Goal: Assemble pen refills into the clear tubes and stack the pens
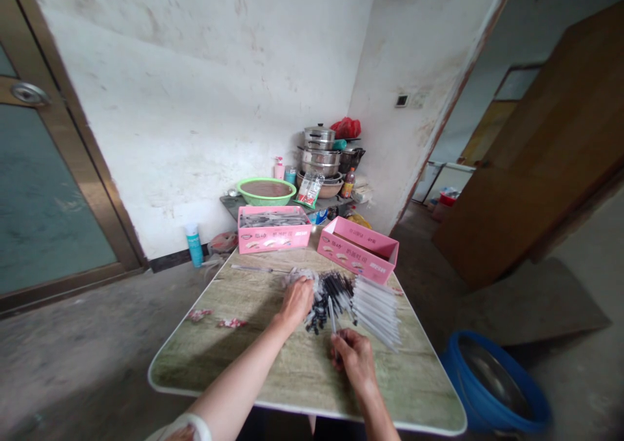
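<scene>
My right hand (pixel 354 358) pinches a slim pen (pixel 332 316) near its lower end. The pen points up and away, over the table's middle. My left hand (pixel 297 301) is at a heap of small whitish pieces (pixel 295 276), its fingers curled down; what they grip, if anything, is hidden. Right beside it lies a pile of black-ended pen parts (pixel 336 290). Farther right, clear pen barrels (pixel 375 310) lie side by side in a row. A pink box (pixel 274 241) full of pens or pen parts stands at the back left, and a second pink box (pixel 361 259) at the back right.
The low table (pixel 234 356) has a pale rim. One loose thin pen-like piece (pixel 253 268) lies at its left. Behind stand a green basin (pixel 267 197) and stacked steel pots (pixel 320 158). A blue tub (pixel 492 389) is on the floor at right, a spray can (pixel 194 246) at left.
</scene>
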Demonstrator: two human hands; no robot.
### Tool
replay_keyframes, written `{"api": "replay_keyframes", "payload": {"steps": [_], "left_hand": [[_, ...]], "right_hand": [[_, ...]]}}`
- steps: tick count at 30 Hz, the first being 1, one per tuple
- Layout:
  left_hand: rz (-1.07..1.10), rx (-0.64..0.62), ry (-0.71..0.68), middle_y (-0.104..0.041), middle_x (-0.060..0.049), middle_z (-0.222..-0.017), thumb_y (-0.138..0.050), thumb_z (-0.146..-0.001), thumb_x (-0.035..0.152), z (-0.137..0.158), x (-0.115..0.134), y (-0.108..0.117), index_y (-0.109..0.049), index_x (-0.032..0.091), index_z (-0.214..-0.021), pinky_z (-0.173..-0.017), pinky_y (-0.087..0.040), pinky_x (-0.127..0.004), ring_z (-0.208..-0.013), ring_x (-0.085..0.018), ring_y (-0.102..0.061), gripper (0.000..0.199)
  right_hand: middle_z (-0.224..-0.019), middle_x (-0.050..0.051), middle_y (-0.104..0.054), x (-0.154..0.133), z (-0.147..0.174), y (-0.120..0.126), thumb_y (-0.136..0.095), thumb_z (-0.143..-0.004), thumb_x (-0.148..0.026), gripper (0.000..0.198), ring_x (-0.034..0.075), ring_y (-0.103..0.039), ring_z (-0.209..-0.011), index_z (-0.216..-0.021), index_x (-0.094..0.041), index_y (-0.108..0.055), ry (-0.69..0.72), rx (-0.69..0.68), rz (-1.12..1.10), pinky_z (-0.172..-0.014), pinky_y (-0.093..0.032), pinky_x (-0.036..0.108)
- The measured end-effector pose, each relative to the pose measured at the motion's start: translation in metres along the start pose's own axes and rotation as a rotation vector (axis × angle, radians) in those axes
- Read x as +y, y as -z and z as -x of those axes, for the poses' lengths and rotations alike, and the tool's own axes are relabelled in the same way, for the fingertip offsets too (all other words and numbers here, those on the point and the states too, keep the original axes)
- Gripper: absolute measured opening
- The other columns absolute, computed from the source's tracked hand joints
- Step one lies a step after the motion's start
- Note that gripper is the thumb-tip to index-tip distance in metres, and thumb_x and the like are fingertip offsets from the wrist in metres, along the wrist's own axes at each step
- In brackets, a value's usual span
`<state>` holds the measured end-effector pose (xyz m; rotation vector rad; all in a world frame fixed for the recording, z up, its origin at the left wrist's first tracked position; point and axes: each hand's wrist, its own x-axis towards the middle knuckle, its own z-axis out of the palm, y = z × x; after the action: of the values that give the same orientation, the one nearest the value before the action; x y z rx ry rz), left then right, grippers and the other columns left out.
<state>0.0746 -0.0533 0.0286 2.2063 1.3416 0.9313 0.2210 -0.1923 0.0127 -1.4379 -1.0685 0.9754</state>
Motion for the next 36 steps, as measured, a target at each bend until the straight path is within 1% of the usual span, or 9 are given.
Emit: {"api": "replay_keyframes", "payload": {"steps": [2, 6, 9, 13, 17, 22, 27, 31, 36], "left_hand": [[0.321, 0.057, 0.07, -0.069, -0.01, -0.098, -0.058, -0.083, 0.02, 0.0, -0.006, -0.002, -0.07, 0.017, -0.108, -0.084, -0.049, -0.036, -0.089, -0.023, -0.063, 0.027], [1.096, 0.002, 0.254, -0.067, -0.004, -0.083, -0.07, -0.078, 0.038, 0.008, -0.014, -0.004, -0.069, 0.015, -0.104, -0.063, -0.05, -0.029, -0.063, -0.015, -0.061, 0.034], [1.396, 0.024, 0.331, -0.067, -0.003, -0.078, -0.081, -0.068, 0.04, 0.017, -0.016, -0.004, -0.067, 0.014, -0.097, -0.06, -0.049, -0.025, -0.06, -0.012, -0.06, 0.041], [1.442, 0.028, 0.36, -0.066, -0.002, -0.073, -0.084, -0.066, 0.037, 0.025, -0.018, -0.005, -0.066, 0.012, -0.096, -0.055, -0.048, -0.023, -0.059, -0.012, -0.06, 0.042], [1.421, 0.028, 0.328, -0.064, -0.001, -0.07, -0.083, -0.067, 0.037, 0.027, -0.018, -0.005, -0.065, 0.012, -0.094, -0.052, -0.047, -0.022, -0.057, -0.011, -0.058, 0.041], [1.34, -0.016, 0.295, -0.062, 0.0, -0.069, -0.083, -0.066, 0.041, 0.029, -0.017, -0.006, -0.064, 0.013, -0.091, -0.053, -0.047, -0.023, -0.056, -0.011, -0.058, 0.042], [1.302, -0.052, 0.245, -0.064, -0.001, -0.074, -0.082, -0.067, 0.041, 0.03, -0.016, -0.005, -0.064, 0.014, -0.093, -0.055, -0.047, -0.022, -0.063, -0.013, -0.06, 0.041], [1.296, -0.067, 0.221, -0.066, -0.003, -0.078, -0.081, -0.069, 0.04, 0.03, -0.015, -0.003, -0.063, 0.014, -0.089, -0.06, -0.048, -0.023, -0.069, -0.015, -0.061, 0.037], [1.353, -0.127, 0.219, -0.067, -0.003, -0.077, -0.081, -0.069, 0.04, 0.03, -0.016, -0.002, -0.062, 0.015, -0.088, -0.064, -0.048, -0.025, -0.069, -0.015, -0.062, 0.037]], "right_hand": [[-0.047, -0.001, -0.055, -0.001, 0.002, -0.001, -0.065, -0.075, -0.05, 0.036, 0.013, -0.047, -0.04, -0.059, -0.019, -0.057, 0.031, -0.004, 0.021, -0.041, -0.034, 0.024], [-0.049, -0.002, -0.054, -0.007, 0.006, -0.003, -0.067, -0.077, -0.046, 0.034, 0.013, -0.046, -0.044, -0.059, -0.018, -0.059, 0.092, -0.03, 0.046, -0.045, -0.033, 0.023], [-0.049, -0.003, -0.052, -0.01, 0.008, -0.005, -0.066, -0.078, -0.044, 0.034, 0.013, -0.044, -0.046, -0.056, -0.019, -0.058, 0.138, -0.049, 0.078, -0.047, -0.03, 0.023], [-0.049, -0.003, -0.048, -0.012, 0.009, -0.008, -0.064, -0.081, -0.042, 0.035, 0.013, -0.043, -0.048, -0.056, -0.019, -0.055, 0.173, -0.061, 0.157, -0.049, -0.029, 0.024], [-0.049, -0.003, -0.046, -0.013, 0.008, -0.011, -0.06, -0.084, -0.042, 0.036, 0.013, -0.042, -0.049, -0.057, -0.019, -0.054, 0.188, -0.079, 0.24, -0.05, -0.027, 0.024], [-0.05, -0.003, -0.047, -0.014, 0.007, -0.012, -0.06, -0.083, -0.041, 0.034, 0.013, -0.042, -0.049, -0.057, -0.019, -0.055, 0.204, -0.068, 0.258, -0.049, -0.027, 0.025], [-0.051, -0.003, -0.05, -0.013, 0.008, -0.013, -0.059, -0.084, -0.045, 0.036, 0.014, -0.045, -0.049, -0.06, -0.019, -0.057, 0.22, -0.029, 0.264, -0.049, -0.029, 0.025], [-0.048, -0.002, -0.052, -0.009, 0.008, -0.015, -0.06, -0.084, -0.051, 0.041, 0.013, -0.047, -0.046, -0.06, -0.019, -0.056, 0.152, -0.077, 0.127, -0.048, -0.032, 0.024], [-0.047, -0.004, -0.051, -0.004, 0.007, -0.015, -0.067, -0.079, -0.055, 0.042, 0.009, -0.043, -0.036, -0.068, -0.015, -0.062, -0.076, -0.18, -0.292, -0.04, -0.029, 0.021]]}}
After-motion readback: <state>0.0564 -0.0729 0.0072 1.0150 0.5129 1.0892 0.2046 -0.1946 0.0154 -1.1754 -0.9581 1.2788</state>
